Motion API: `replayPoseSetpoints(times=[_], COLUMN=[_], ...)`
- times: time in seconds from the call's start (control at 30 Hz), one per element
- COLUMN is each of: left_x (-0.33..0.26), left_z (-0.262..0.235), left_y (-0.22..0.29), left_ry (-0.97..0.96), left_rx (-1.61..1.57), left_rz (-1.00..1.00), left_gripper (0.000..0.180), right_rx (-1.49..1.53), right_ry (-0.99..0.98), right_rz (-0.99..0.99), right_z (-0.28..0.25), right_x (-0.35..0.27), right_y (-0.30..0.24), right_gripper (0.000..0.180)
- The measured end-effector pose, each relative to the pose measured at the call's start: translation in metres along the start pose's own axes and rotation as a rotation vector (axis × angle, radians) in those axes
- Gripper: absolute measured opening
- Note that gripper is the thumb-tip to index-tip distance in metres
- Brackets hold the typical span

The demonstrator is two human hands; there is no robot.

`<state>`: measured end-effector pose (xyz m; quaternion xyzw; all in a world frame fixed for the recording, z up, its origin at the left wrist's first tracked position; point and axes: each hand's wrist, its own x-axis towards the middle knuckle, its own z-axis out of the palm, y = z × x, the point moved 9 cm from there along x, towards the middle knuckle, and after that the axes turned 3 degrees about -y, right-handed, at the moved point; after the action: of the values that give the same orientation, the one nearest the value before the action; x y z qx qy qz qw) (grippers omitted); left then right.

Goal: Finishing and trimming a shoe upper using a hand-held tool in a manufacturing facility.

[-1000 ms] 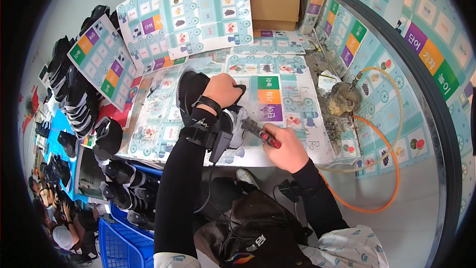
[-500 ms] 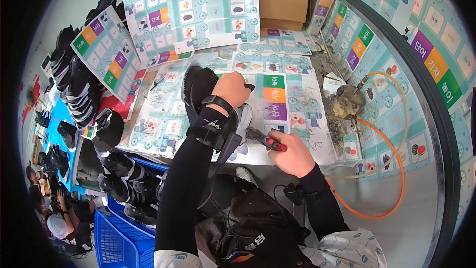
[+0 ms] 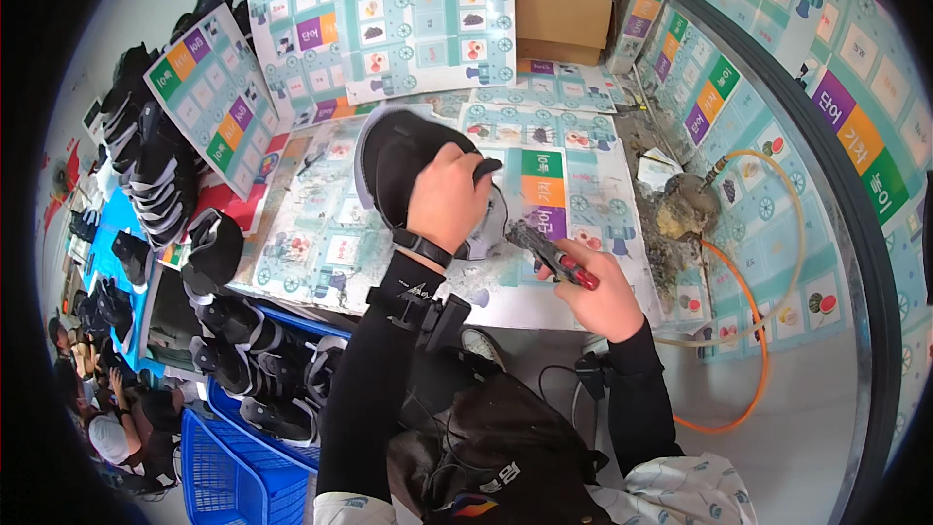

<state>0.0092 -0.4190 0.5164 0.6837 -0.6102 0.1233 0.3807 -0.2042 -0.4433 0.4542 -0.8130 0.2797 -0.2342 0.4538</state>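
My left hand (image 3: 445,202) is closed on a black shoe (image 3: 400,157) with a pale sole edge, held tilted above the papered bench. Its fingers hide part of the shoe's upper. To the right, my right hand (image 3: 604,294) grips a small grimy tool (image 3: 556,257) with a red and black body and a dark, crusted head. That head points up and left, close to the shoe but apart from it. The tool's exact kind is unclear.
Printed sheets (image 3: 428,24) stand along the back of the bench beside a cardboard box (image 3: 564,27). At right sits a crusted lump (image 3: 686,206) with an orange hose (image 3: 753,369). Several black shoes (image 3: 228,355) and a blue basket (image 3: 225,472) are at left; people (image 3: 121,428) sit beyond.
My left hand has turned the shoe, so more of its pale edge shows at the far left. My right hand has shifted slightly right, and the tool's head points more upward.
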Motion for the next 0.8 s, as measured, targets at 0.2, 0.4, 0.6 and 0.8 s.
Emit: replayPoseSetpoints(times=[0.2, 0.4, 0.6, 0.8], left_x=[-0.006, -0.013, -0.017, -0.019], left_z=[0.017, 0.020, 0.017, 0.013], left_y=[-0.010, -0.008, -0.011, -0.008], left_ry=[-0.083, -0.085, -0.080, -0.100], left_rx=[-0.181, -0.205, -0.209, -0.194], left_rz=[-0.084, -0.096, -0.098, -0.109], left_gripper=[0.022, 0.022, 0.021, 0.022], right_rx=[-0.257, -0.275, -0.188, -0.142], right_ry=[0.185, 0.116, 0.126, 0.074], right_rz=[-0.135, -0.016, 0.000, 0.013], right_z=[0.005, 0.017, 0.019, 0.029], right_x=[0.014, 0.026, 0.027, 0.027], right_y=[0.005, 0.032, 0.030, 0.029], right_gripper=[0.021, 0.020, 0.023, 0.023])
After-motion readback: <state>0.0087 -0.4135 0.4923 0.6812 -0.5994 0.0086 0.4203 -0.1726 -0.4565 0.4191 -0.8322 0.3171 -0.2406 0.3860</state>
